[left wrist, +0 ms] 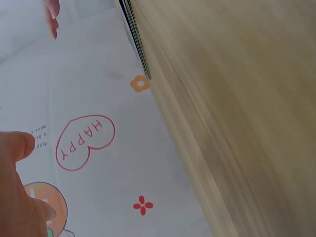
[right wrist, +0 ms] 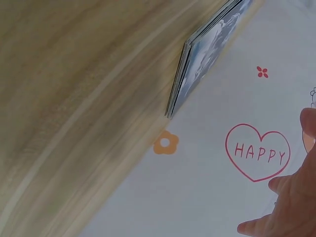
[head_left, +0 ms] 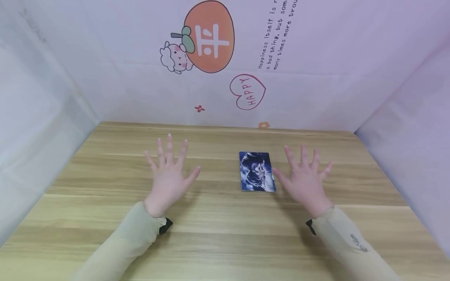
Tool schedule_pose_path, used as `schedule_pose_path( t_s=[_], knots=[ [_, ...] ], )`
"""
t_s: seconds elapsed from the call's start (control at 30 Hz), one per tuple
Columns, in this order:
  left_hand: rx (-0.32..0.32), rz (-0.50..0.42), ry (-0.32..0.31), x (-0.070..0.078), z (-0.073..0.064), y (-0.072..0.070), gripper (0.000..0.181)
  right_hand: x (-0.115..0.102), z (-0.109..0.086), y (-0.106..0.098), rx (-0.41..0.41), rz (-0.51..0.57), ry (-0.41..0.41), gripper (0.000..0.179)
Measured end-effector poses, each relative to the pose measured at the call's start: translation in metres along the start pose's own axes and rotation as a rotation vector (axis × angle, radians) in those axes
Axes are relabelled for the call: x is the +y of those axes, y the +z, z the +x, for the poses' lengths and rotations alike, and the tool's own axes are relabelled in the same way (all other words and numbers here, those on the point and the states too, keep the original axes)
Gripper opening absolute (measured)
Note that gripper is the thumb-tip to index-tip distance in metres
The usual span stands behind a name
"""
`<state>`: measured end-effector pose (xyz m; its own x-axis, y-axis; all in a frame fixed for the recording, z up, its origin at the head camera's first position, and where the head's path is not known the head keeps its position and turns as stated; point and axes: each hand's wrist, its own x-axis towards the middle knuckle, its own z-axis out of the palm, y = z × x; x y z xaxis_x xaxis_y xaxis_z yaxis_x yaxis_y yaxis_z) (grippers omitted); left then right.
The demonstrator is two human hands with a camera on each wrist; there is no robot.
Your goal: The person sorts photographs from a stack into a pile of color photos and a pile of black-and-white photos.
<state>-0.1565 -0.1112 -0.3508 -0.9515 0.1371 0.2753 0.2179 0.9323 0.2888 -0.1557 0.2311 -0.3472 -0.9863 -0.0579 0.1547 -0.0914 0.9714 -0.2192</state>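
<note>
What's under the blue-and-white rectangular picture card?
Thin layered edges show beneath the blue-and-white rectangular picture card; light-brown wood-grain tabletop surrounds it. Lower faces and the tabletop directly underneath are covered.

Bright light, soft shadows on tabletop (head_left: 225,238)

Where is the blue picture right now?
In the head view, the blue picture lies on the table, a little right of the middle, just left of the right grip and below the HAPPY heart.

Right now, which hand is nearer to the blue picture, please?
Right: the right hand is just right of the picture; the left hand is farther away, left of it.
</note>
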Motion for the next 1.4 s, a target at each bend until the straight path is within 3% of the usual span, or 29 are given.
schedule_pose_path(
  t_s=[0.43, 0.67, 0.87, 0.97, 1.07, 1.27, 1.4],
  knots=[
    [-0.03, -0.009, 0.042, 0.034, 0.008, 0.015, 0.075, -0.011, 0.002, 0.004, -0.021, -0.02, -0.016, 0.079],
    [-0.086, -0.024, 0.059, 0.048, 0.007, 0.019, 0.079, -0.012, 0.002, 0.009, -0.01, -0.026, -0.051, 0.08],
    [-0.035, -0.062, 0.109, 0.054, 0.013, 0.02, 0.087, -0.014, 0.005, 0.002, 0.075, 0.012, -0.088, 0.077],
    [-0.025, -0.158, 0.137, 0.057, 0.018, 0.016, 0.09, -0.016, 0.009, -0.006, 0.143, 0.108, -0.112, 0.073],
    [-0.082, -0.319, 0.126, 0.06, 0.024, 0.012, 0.088, -0.016, 0.012, -0.014, 0.162, 0.267, -0.113, 0.068],
    [-0.247, -0.609, 0.04, 0.063, 0.033, 0.015, 0.076, -0.013, 0.014, -0.024, 0.043, 0.645, 0.007, 0.061],
    [-0.305, -0.755, -0.018, 0.062, 0.038, 0.024, 0.068, -0.01, 0.013, -0.026, -0.057, 0.842, 0.078, 0.057]
  ],
)
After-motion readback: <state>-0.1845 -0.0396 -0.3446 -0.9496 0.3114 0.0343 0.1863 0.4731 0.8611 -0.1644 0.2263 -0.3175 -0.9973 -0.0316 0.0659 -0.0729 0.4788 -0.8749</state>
